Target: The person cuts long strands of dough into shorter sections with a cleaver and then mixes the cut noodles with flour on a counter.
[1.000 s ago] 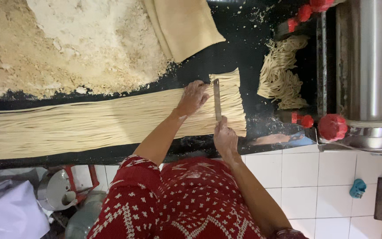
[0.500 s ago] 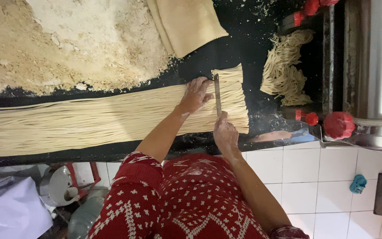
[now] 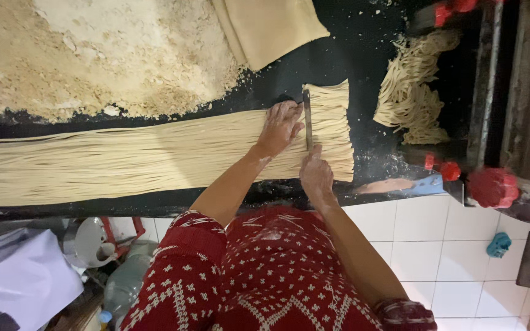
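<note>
— Where's the knife?

— Upright across the noodle sheet, its handle gripped in the right hand (the grip end is hidden). The left hand presses flat, fingers spread, just beside the blade.

— And the strands' far end?

— Cut off by the frame's left edge.

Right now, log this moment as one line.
left hand: pressing noodle sheet | right hand: holding blade across strands | cut bundle: beside blade

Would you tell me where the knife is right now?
In the head view, the knife stands across the noodle sheet right of centre, between the left hand and right hand.
</note>
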